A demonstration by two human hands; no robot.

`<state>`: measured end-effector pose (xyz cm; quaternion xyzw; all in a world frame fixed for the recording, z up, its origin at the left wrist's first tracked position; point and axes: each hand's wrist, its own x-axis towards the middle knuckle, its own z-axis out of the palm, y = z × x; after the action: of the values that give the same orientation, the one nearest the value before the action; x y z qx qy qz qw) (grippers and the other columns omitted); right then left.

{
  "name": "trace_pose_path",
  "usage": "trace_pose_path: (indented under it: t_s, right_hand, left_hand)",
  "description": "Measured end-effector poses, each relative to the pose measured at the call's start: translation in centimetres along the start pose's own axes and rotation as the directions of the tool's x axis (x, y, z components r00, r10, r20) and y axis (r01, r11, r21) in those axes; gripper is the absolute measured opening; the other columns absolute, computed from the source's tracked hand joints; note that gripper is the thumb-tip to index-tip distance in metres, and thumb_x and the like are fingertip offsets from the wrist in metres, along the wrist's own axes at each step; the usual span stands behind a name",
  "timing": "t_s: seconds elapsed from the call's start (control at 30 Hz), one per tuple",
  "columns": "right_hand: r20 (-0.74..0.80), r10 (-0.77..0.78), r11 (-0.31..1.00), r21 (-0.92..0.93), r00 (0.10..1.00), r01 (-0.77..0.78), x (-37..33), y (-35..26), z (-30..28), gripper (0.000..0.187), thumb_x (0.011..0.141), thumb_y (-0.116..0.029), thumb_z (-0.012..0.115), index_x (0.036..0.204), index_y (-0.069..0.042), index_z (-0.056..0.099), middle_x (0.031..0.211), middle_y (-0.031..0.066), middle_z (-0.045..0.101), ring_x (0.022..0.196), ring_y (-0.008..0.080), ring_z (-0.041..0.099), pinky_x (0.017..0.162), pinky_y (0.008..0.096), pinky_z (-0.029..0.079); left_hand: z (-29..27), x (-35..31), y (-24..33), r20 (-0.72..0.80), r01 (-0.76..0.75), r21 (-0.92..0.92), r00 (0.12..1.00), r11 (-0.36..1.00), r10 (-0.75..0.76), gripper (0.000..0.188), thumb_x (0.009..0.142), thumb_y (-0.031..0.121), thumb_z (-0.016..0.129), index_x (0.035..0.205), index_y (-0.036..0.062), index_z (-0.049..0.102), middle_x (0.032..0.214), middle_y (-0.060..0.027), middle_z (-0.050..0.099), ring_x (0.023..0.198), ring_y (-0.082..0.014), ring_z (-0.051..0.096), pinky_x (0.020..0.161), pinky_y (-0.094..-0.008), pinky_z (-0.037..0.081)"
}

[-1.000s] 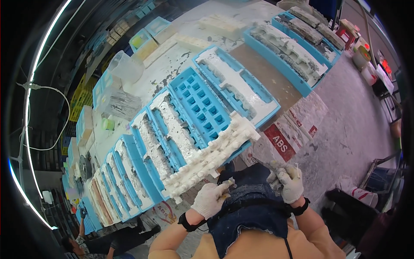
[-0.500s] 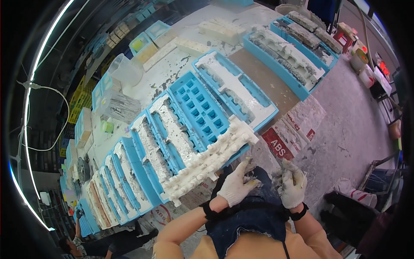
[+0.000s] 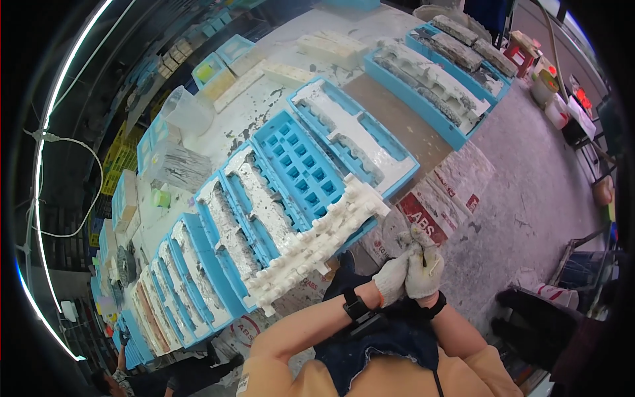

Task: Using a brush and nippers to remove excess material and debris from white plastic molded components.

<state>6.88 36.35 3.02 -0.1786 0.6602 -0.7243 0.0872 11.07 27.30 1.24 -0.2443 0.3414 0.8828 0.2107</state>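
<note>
Head view, now. Left hand and right hand, both in white work gloves, are pressed together in front of the body, fingers meeting just below the table edge. Whether anything small sits between them I cannot tell; no object shows.

Change since a second ago: then the hands were apart, the left near the lower end of the white cast piece, the right off to the side. Half a second ago the left had closed toward the right. Now they touch. Judgement: the hands have let go of the work and are occupied with each other, possibly adjusting a glove.

Position of the work: the white cast piece lies untouched, long and knobbly, tilted across the near rim of the blue grid mould. Its upper right end is near the hands, up and to their left, but apart from them.

Surroundings: a row of blue tray moulds filled with pale plaster runs along the table; printed sacks lie on the floor beside the hands.
</note>
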Motion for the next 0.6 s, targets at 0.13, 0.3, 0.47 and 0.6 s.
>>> trace_pose_path:
  t_s: [0.13, 0.3, 0.47, 0.6]
  right_hand:
    - [-0.101, 0.139, 0.990, 0.032, 0.985, -0.136, 2.9, 0.6, -1.0, 0.038, 0.101, -0.003, 0.046, 0.137, 0.003, 0.054, 0.114, 0.0149, 0.070, 0.104, 0.0207, 0.066, 0.093, 0.0338, 0.050]
    - [-0.254, 0.119, 0.935, -0.296, 0.960, -0.194, 4.5, 5.9, -10.1, 0.032, 0.101, -0.004, 0.055, 0.131, 0.003, 0.061, 0.113, 0.0108, 0.070, 0.100, 0.0148, 0.065, 0.091, 0.0280, 0.050]
    - [-0.248, 0.277, 0.950, -0.072, 0.928, -0.303, 5.0, 4.1, -11.7, 0.038, 0.104, -0.008, 0.049, 0.141, -0.001, 0.053, 0.109, 0.0139, 0.070, 0.087, 0.0166, 0.068, 0.079, 0.0306, 0.057]
    - [-0.116, 0.325, 0.939, -0.080, 0.939, -0.335, 7.0, 1.5, -8.0, 0.043, 0.106, -0.009, 0.044, 0.149, -0.006, 0.045, 0.097, 0.0158, 0.071, 0.065, 0.0159, 0.067, 0.057, 0.0316, 0.058]
  left_hand:
    - [2.9, -2.3, 3.6, 0.009, 0.101, -0.240, 0.995, 0.966, -0.102, 0.058, 0.106, 0.047, 0.047, 0.150, 0.0090, 0.042, 0.147, -0.0064, 0.051, 0.130, -0.0210, 0.052, 0.107, -0.0343, 0.042]
    - [1.7, -6.2, 6.6, 0.169, -0.150, 0.787, 0.985, 0.599, 0.025, 0.084, 0.097, 0.053, 0.058, 0.157, 0.0033, 0.026, 0.158, -0.0182, 0.036, 0.139, -0.0312, 0.045, 0.115, -0.0374, 0.036]
    - [-3.8, -9.5, 5.3, -0.192, 0.105, 0.923, 0.959, 0.371, 0.208, 0.085, 0.095, 0.052, 0.062, 0.153, -0.0029, 0.032, 0.154, -0.0225, 0.042, 0.141, -0.0348, 0.045, 0.115, -0.0369, 0.037]
    - [-9.0, -12.0, 1.3, -0.365, 0.001, 0.342, 0.922, 0.940, 0.132, 0.067, 0.100, 0.036, 0.063, 0.150, -0.0019, 0.039, 0.129, -0.0120, 0.060, 0.108, -0.0244, 0.062, 0.104, -0.0352, 0.046]
